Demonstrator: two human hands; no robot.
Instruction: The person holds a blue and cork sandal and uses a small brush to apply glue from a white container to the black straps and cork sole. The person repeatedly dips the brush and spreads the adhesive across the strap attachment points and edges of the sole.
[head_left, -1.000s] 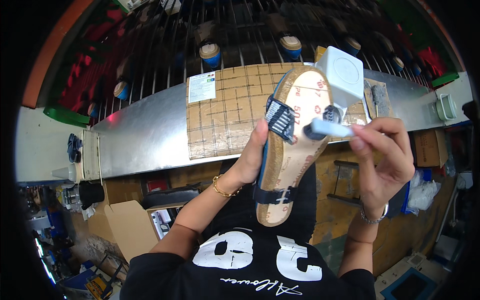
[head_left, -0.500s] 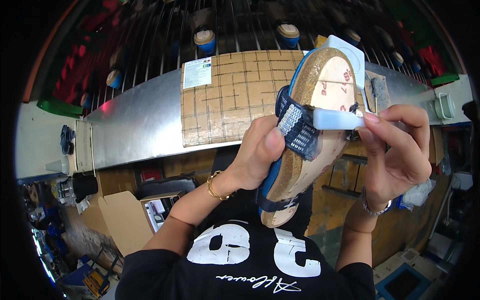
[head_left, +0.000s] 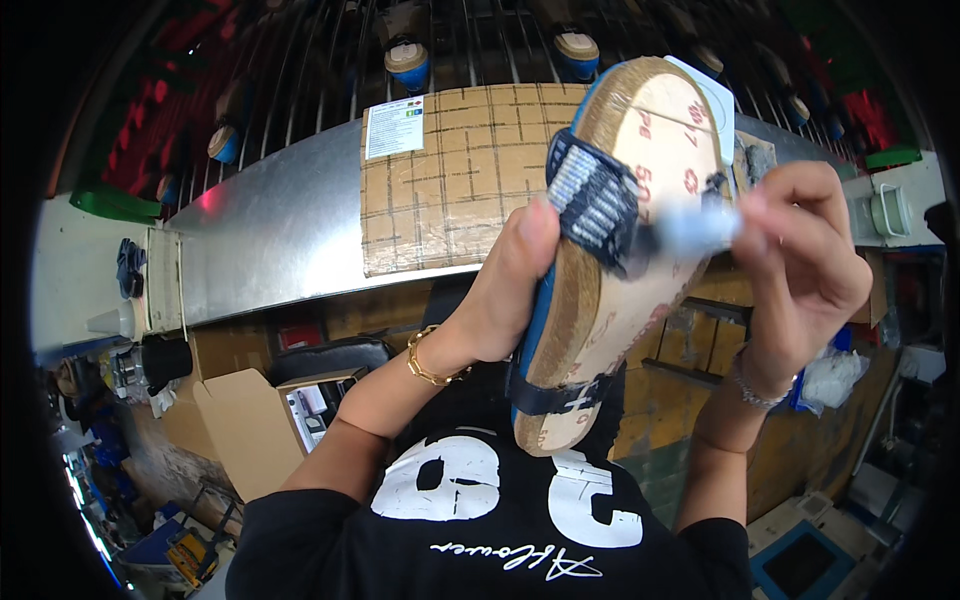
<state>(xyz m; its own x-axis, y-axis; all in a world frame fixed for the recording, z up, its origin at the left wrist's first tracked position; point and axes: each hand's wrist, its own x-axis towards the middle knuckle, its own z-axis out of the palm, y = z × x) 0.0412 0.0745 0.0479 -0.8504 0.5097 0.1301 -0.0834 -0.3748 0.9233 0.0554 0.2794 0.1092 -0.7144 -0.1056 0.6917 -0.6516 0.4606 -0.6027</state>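
Note:
My left hand (head_left: 505, 285) is closed around the left edge of a sandal (head_left: 640, 330), its thumb near a wide woven strap. The sandal is tilted, toe end away from me, its pale printed underside facing up, with a cork-brown rim and a blue edge beneath. The dark woven strap (head_left: 592, 205) folds over onto that underside from the left; a narrower dark strap (head_left: 565, 393) crosses near the heel. Pinched in my right hand (head_left: 805, 265) is a small pale-blue tool (head_left: 697, 230), smeared by motion over the underside. Its dark end lies near the woven strap's end.
Beyond the sandal, a taped cardboard box (head_left: 450, 190) lies on a metal table (head_left: 265, 220). Further back are metal rods with several blue-edged shoes (head_left: 408, 68) among them. A white container (head_left: 718, 98) is partly hidden by the sandal. An open carton (head_left: 245, 425) stands at lower left.
The sandal has tilted and shifted slightly toward me at its strap. The pale-blue tool has moved a little to the right and is now blurred, still in my right hand.

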